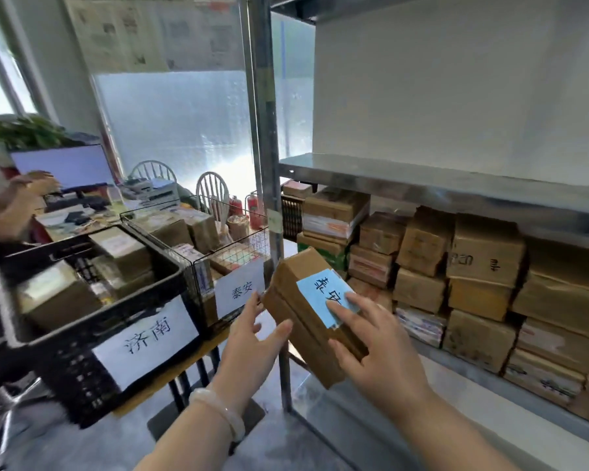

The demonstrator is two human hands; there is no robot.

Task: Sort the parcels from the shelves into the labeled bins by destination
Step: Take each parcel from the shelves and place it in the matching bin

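Head view, both hands [252, 338] [378, 348] gripping parcel [300, 300], shelf post [269, 164] between bins [198, 232].

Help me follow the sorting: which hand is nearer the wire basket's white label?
Left. The left hand has fingertips right beside the white label; the right hand is farther right, across the parcel on its blue sticker.
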